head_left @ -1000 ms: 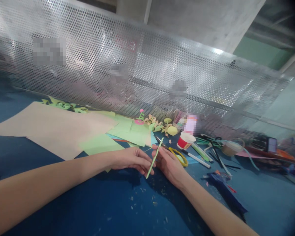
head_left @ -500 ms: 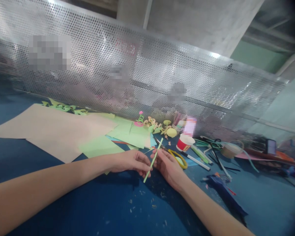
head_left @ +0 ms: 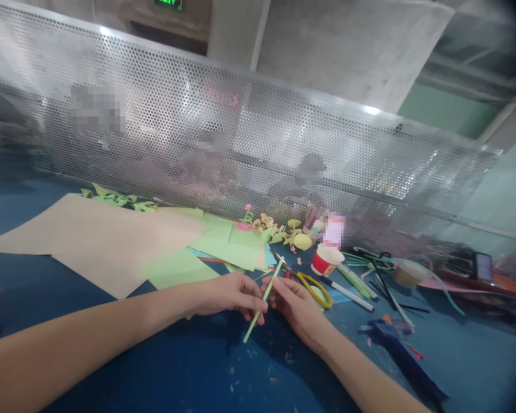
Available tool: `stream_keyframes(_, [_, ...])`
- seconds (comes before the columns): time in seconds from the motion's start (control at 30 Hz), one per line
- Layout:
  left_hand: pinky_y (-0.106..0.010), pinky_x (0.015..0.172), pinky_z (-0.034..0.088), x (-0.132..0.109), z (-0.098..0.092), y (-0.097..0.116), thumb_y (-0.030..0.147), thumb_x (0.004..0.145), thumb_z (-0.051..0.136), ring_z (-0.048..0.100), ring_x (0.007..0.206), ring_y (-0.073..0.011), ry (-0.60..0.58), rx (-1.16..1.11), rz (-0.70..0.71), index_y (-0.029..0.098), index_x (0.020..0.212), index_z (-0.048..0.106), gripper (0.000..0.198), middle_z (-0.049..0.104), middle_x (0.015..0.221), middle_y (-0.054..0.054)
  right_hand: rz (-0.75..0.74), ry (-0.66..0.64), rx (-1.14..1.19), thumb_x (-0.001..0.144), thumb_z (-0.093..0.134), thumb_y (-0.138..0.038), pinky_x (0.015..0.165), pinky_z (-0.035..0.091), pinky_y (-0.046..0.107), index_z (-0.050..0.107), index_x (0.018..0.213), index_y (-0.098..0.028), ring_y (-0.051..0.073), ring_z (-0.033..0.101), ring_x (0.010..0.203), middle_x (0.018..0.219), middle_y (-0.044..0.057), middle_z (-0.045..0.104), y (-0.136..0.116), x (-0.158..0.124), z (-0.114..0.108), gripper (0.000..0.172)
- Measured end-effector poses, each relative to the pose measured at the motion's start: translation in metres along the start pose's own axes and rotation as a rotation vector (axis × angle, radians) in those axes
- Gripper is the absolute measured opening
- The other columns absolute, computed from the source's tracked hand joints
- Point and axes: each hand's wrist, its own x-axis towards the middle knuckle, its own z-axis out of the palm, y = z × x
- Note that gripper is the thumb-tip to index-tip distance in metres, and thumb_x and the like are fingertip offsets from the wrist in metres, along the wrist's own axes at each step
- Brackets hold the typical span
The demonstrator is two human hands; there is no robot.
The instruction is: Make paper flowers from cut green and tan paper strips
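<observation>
A thin rolled green paper stick (head_left: 262, 301) slants between my two hands over the blue table (head_left: 155, 373). My left hand (head_left: 230, 293) pinches the stick near its middle with its fingertips. From the other side my right hand (head_left: 296, 304) grips the same stick with fingers curled. Its lower end points toward me and its upper end toward the green paper sheets (head_left: 223, 246).
Large tan paper sheets (head_left: 103, 235) lie at the left. Yellow-handled scissors (head_left: 312, 287), a red and white cup (head_left: 325, 261), pens and pipe cleaners (head_left: 370, 275) and small paper shapes (head_left: 279, 229) crowd the right. A perforated metal screen (head_left: 241, 137) runs along the table's back. Paper scraps dot the near table.
The stick has slid downward and toward me between my fingers, so more of it pokes out below my hands. Both hands stay in nearly the same place.
</observation>
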Motion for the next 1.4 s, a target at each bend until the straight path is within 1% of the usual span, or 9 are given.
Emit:
stream_keyframes(0.17, [-0.017,0.051,0.036,0.0006,-0.0002,0.0011,0.031,0.068,0.067,0.05,0.052,-0.0065,0.036,-0.03,-0.008,0.012,0.063,0.059,0.022,0.062,0.059,-0.001,0.001,0.012,0.017,0.073,0.064,-0.035,0.058,0.038,0.023,0.068,0.085,-0.017,0.008,0.045,0.056,0.059,-0.002,0.055,-0.0018,0.0004,0.0003,0.022])
stream_keyframes(0.27, [-0.017,0.052,0.036,0.0009,-0.0001,0.0027,0.031,0.068,0.068,0.051,0.052,-0.0066,0.031,-0.04,-0.009,0.011,0.064,0.059,0.022,0.062,0.059,-0.001,-0.003,-0.002,0.022,0.074,0.063,-0.035,0.057,0.037,0.022,0.068,0.084,-0.017,0.008,0.046,0.056,0.059,-0.002,0.055,-0.0019,0.0018,-0.0004,0.021])
stream_keyframes(0.43, [-0.024,0.063,0.042,0.0001,-0.0008,0.0052,0.041,0.082,0.048,0.058,0.062,-0.011,-0.029,-0.131,-0.027,0.011,0.085,0.064,0.034,0.065,0.069,-0.007,-0.015,-0.055,0.072,0.078,0.06,-0.031,0.056,0.037,0.024,0.066,0.087,-0.018,0.01,0.048,0.059,0.063,-0.001,0.055,-0.0004,0.0038,-0.0003,0.018])
stream_keyframes(0.53, [-0.027,0.072,0.043,0.0,-0.0022,0.005,0.035,0.082,0.052,0.059,0.068,-0.0119,-0.035,-0.163,-0.021,0.011,0.095,0.063,0.03,0.066,0.076,-0.008,-0.027,-0.067,0.075,0.08,0.057,-0.03,0.058,0.037,0.024,0.065,0.092,-0.019,0.01,0.047,0.06,0.065,-0.001,0.053,0.0001,0.004,0.0004,0.018])
stream_keyframes(0.63, [-0.029,0.078,0.042,0.001,-0.0042,0.0043,0.032,0.081,0.054,0.06,0.075,-0.0129,-0.026,-0.221,-0.011,0.011,0.095,0.063,0.027,0.065,0.081,-0.008,-0.026,-0.092,0.054,0.083,0.054,-0.029,0.059,0.037,0.024,0.064,0.094,-0.018,0.009,0.046,0.06,0.064,-0.001,0.051,0.0005,0.0042,0.0001,0.018])
stream_keyframes(0.77, [-0.029,0.083,0.041,0.0027,-0.0074,0.0028,0.028,0.08,0.056,0.059,0.083,-0.0137,-0.032,-0.293,0.005,0.011,0.095,0.063,0.024,0.064,0.086,-0.008,-0.042,-0.082,0.035,0.083,0.054,-0.029,0.06,0.037,0.024,0.064,0.093,-0.018,0.01,0.047,0.065,0.069,0.0,0.054,0.0004,0.0046,-0.0006,0.018])
stream_keyframes(0.87, [-0.029,0.086,0.039,0.0034,-0.0094,0.0006,0.023,0.077,0.06,0.058,0.085,-0.0131,-0.039,-0.301,-0.004,0.01,0.094,0.064,0.022,0.063,0.087,-0.008,-0.023,-0.083,0.003,0.082,0.055,-0.03,0.061,0.037,0.024,0.065,0.093,-0.018,0.01,0.047,0.064,0.069,0.0,0.055,-0.0009,0.0045,-0.0002,0.019])
stream_keyframes(1.1, [-0.024,0.084,0.04,0.004,-0.0083,0.0007,0.022,0.074,0.064,0.057,0.082,-0.0095,-0.011,-0.306,-0.021,0.012,0.091,0.065,0.02,0.063,0.092,-0.006,-0.006,-0.072,-0.026,0.079,0.059,-0.031,0.061,0.037,0.024,0.065,0.093,-0.017,0.009,0.047,0.061,0.067,0.0,0.056,-0.0036,0.0045,0.0003,0.021])
stream_keyframes(1.4, [-0.02,0.075,0.04,0.0008,-0.0051,0.0062,0.023,0.072,0.065,0.055,0.075,-0.0084,-0.007,-0.243,-0.056,0.013,0.085,0.066,0.018,0.061,0.08,-0.003,-0.046,-0.086,-0.185,0.075,0.061,-0.038,0.059,0.035,0.023,0.066,0.087,-0.017,0.01,0.047,0.06,0.067,0.0,0.057,-0.005,0.0008,0.0016,0.025])
